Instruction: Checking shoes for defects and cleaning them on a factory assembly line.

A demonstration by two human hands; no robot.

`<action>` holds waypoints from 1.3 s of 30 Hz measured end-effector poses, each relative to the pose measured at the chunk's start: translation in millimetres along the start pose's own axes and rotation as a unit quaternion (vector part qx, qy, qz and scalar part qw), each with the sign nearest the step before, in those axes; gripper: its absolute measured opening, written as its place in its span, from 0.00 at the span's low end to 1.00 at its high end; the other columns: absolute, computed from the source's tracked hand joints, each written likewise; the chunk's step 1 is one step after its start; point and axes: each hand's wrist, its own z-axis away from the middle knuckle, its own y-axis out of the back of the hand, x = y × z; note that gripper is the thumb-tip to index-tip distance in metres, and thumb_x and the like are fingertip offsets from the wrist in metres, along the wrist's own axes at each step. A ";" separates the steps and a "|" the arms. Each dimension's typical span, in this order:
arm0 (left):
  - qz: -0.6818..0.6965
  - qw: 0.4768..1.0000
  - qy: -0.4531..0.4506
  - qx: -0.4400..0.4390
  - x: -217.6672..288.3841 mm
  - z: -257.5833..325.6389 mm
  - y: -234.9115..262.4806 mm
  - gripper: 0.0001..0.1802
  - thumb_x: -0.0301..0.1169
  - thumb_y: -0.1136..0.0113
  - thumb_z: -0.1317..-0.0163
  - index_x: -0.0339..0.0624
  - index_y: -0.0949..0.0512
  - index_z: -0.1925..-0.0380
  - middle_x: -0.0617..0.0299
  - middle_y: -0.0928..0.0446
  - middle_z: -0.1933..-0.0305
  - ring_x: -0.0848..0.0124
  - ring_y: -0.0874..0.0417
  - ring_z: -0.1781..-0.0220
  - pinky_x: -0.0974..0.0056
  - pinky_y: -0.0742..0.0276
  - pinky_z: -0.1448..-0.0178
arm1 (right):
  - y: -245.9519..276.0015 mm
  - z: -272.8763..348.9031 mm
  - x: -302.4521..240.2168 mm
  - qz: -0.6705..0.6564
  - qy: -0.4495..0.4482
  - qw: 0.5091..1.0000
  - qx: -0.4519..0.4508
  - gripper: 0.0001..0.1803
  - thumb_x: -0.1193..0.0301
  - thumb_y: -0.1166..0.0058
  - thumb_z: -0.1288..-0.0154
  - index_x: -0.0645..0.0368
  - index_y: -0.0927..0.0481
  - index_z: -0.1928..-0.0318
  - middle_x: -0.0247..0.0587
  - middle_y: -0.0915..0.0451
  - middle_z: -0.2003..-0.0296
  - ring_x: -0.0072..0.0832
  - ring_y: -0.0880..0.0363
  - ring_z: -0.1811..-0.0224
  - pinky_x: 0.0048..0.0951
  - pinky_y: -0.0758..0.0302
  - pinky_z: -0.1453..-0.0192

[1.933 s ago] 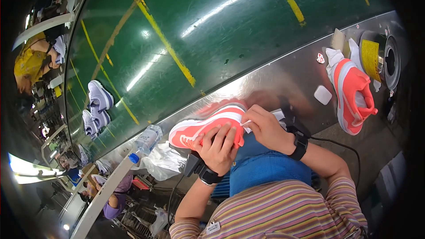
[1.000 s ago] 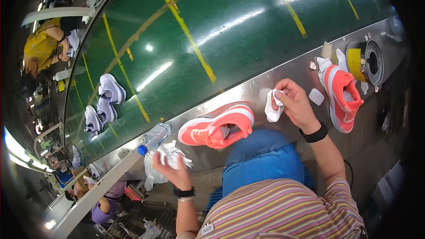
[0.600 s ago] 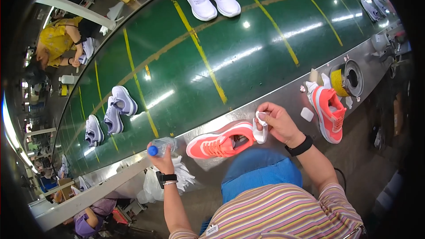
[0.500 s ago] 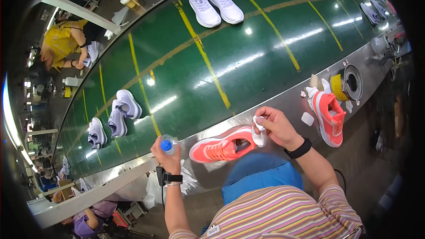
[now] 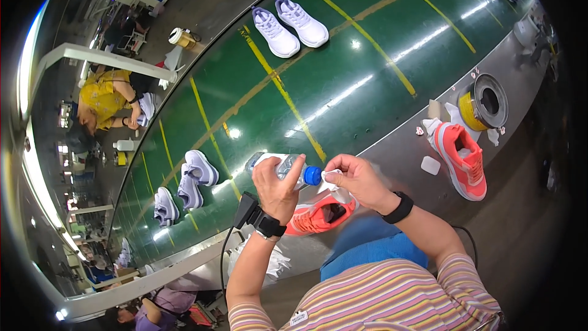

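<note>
The left hand (image 5: 277, 192) grips a clear, blue-capped plastic bottle (image 5: 286, 166); the right hand (image 5: 362, 183) pinches crumpled white cloth (image 5: 329, 186); over-squeezing could drip liquid onto the coral-red shoe (image 5: 310, 219).

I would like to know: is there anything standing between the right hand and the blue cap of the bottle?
Only the white cloth, pinched in the right hand, is at the cap. Nothing else visible stands between them. The left hand holds the bottle behind the cap.
</note>
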 end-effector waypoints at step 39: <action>0.223 0.734 0.607 0.210 -90.3 236.8 -13.9 0.30 0.21 0.36 0.51 0.35 0.36 0.46 0.55 0.32 0.47 0.65 0.29 0.48 0.60 0.34 0.42 | 97.5 23.6 52.5 0.273 -0.109 0.955 -0.045 0.05 0.76 0.44 0.44 0.63 0.24 0.67 0.31 0.24 0.71 0.16 0.29 0.66 0.20 0.31 0.60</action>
